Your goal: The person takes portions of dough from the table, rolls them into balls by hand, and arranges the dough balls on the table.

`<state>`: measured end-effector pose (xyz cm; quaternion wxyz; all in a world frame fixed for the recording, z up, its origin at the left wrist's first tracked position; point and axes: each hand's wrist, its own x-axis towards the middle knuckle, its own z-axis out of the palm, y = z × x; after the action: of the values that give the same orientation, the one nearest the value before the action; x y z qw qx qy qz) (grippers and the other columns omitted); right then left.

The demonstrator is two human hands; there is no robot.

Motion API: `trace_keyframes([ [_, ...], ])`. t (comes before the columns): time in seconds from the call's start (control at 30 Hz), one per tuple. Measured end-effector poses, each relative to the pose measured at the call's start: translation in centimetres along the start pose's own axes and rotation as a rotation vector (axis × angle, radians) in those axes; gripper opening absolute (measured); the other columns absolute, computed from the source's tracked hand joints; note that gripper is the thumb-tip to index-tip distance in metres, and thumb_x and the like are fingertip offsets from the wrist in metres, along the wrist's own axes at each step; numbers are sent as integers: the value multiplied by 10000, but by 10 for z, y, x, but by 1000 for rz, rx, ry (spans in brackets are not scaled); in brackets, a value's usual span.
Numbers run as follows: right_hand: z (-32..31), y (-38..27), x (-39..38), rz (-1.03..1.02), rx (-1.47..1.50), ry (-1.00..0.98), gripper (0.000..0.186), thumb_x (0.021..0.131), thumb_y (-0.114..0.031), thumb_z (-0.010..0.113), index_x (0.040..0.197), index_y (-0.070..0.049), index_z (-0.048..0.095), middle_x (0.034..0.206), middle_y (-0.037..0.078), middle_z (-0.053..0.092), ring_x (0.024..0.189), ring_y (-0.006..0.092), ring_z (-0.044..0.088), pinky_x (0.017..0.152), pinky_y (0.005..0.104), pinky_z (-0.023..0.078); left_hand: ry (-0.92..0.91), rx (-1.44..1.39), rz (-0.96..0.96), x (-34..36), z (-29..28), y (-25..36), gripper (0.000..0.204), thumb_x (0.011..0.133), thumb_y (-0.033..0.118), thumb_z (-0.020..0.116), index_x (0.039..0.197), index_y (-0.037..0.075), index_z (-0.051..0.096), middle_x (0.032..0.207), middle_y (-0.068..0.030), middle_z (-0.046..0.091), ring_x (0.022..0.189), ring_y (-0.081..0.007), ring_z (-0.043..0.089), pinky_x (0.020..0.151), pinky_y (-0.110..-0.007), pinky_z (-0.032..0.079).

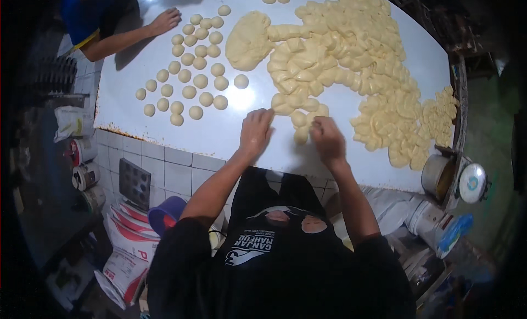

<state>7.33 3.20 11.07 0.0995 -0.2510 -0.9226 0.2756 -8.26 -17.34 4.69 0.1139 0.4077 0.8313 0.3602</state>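
Near the table's front edge my left hand (pixel 256 133) is cupped palm down on the white top, fingers together and curled; whatever lies under it is hidden. My right hand (pixel 329 141) is curled beside a few small pale-yellow dough pieces (pixel 300 135), its fingers partly blurred and turned from view, so its contents cannot be made out. Just beyond both hands begins a mass of cut dough pieces (pixel 307 66) that spreads to the far right. A large smooth dough lump (pixel 247 42) lies at its left. Many round dough balls (pixel 200 81) sit in loose rows on the left.
Another person's hand (pixel 165 21) rests on the white table (pixel 123 99) at the far left. A metal pot (pixel 437 175) stands by the right corner. Below the table edge are a purple tub (pixel 166 213), red-and-white sacks (pixel 125 269) and white buckets (pixel 431 223).
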Motion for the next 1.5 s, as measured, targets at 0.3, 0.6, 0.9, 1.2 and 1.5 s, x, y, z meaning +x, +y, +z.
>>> trace_keyframes([
  [0.3,70,0,-78,137,47,186,252,912,-174,798,1093,-63,663,1077,142,642,1003,381,662,812,483,559,189,-160,-252,-136,-100,-64,275,1012,46,668,1284,6,660,1279,-183,653,1156,-325,680,968,-397,586],
  [0.6,131,-66,-116,28,267,68,122,917,-136,707,978,-48,647,984,192,635,970,421,631,864,547,519,-227,334,201,-155,-119,-165,383,909,249,832,1165,24,656,1198,-178,647,1128,-385,620,973,-525,491],
  [0.9,222,-96,-86,-355,-185,106,287,876,-339,785,935,-83,671,965,126,642,972,340,637,852,496,489,-217,19,307,-90,-72,-143,255,934,292,783,1036,84,677,1069,-143,634,1018,-367,597,909,-494,456],
  [1.2,232,-82,-71,-164,-302,177,285,911,-328,745,831,-71,654,872,134,640,904,340,643,824,503,474,-239,-109,304,-94,-50,-131,42,905,74,691,918,95,657,952,-124,664,884,-374,624,826,-490,516],
  [1.5,217,-72,-64,-197,-179,-36,173,907,-240,748,887,-84,677,970,145,640,907,369,628,851,535,504,-103,-66,320,-93,-34,-116,165,915,207,778,948,86,670,955,-152,621,937,-381,610,823,-514,490],
])
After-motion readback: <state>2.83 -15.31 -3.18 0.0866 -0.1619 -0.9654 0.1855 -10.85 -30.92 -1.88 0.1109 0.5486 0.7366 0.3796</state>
